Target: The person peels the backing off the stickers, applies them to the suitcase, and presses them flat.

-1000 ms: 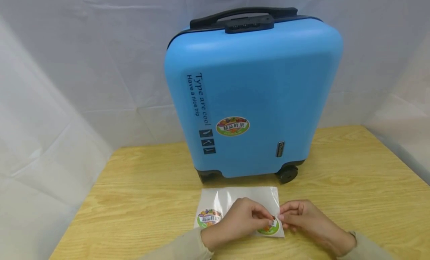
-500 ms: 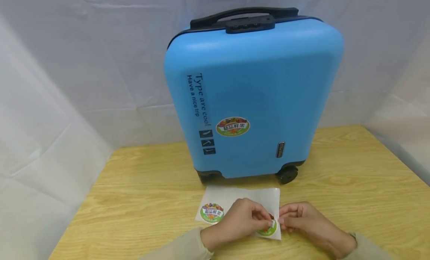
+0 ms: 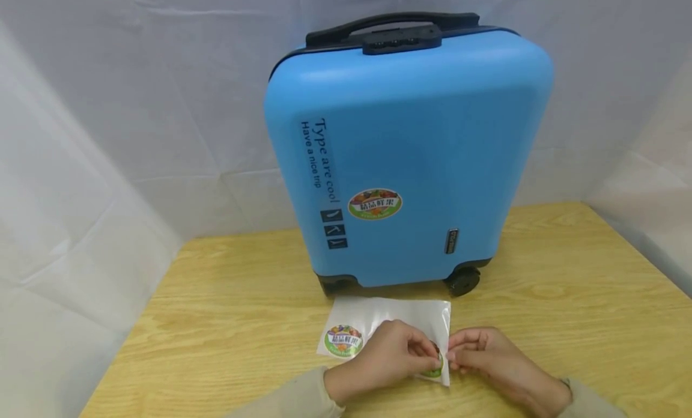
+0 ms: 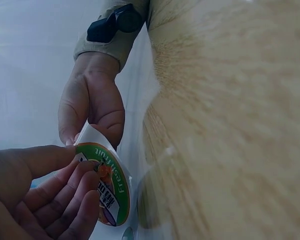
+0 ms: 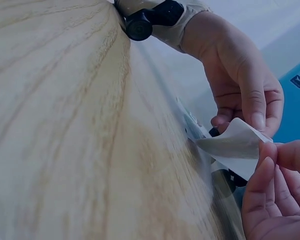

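Observation:
A glossy white sticker sheet (image 3: 397, 310) lies on the table, its right end bent up off the wood. One round fruit sticker (image 3: 343, 341) shows at its left end. A second round sticker (image 4: 119, 192), green-rimmed with "Fresh Fruit" lettering, is at the raised end. My left hand (image 3: 386, 355) pinches this sticker's edge between thumb and forefinger, covering much of it in the head view. My right hand (image 3: 500, 361) pinches the sheet's right edge with thumb and fingertips. In the right wrist view the sheet's white backing (image 5: 235, 142) curves between both hands. How far the sticker is peeled, I cannot tell.
Just behind the sheet stands an upright blue suitcase (image 3: 432, 148) with a black handle (image 3: 391, 23) and wheel (image 3: 464, 281). A matching oval-looking fruit label (image 3: 375, 204) is on its front. The wooden table (image 3: 232, 298) extends to both sides, with white cloth (image 3: 108, 136) behind.
The sheet has shifted slightly, its left sticker moving up and right. Its right end bends up more steeply, so less of the right sticker shows. Both hands stay almost in place.

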`<state>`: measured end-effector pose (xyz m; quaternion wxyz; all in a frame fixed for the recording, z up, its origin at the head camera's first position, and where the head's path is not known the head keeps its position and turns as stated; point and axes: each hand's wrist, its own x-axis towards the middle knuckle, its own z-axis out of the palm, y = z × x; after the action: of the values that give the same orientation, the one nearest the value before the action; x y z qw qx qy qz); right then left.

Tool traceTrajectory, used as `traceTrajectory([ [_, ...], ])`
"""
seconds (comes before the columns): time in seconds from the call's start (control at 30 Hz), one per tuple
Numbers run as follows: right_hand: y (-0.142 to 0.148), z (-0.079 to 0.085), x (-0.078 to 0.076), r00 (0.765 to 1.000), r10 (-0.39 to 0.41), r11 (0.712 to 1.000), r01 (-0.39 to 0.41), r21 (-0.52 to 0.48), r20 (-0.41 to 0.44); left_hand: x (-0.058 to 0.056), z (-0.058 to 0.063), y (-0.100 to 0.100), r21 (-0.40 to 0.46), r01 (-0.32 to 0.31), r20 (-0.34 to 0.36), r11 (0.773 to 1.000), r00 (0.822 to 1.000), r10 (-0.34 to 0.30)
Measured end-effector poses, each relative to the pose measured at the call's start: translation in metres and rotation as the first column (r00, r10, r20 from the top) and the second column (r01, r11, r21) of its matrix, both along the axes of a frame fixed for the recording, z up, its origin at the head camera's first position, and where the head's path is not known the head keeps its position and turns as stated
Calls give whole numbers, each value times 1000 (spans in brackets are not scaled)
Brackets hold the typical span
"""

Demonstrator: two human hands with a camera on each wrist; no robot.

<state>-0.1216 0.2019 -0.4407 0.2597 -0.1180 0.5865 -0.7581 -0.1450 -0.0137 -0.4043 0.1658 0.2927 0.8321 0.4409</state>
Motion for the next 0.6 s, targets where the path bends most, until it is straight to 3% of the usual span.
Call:
traceTrajectory([
  [0.43, -2, 3, 2, 999, -16, 1000, 15, 19, 31, 0, 1, -1, -7, -1, 68, 1000, 998, 2],
  [0.6, -1, 3, 2, 1000, -12, 1000, 11, 24, 26, -1, 1, -1, -24, 6, 62, 1000, 998, -4],
])
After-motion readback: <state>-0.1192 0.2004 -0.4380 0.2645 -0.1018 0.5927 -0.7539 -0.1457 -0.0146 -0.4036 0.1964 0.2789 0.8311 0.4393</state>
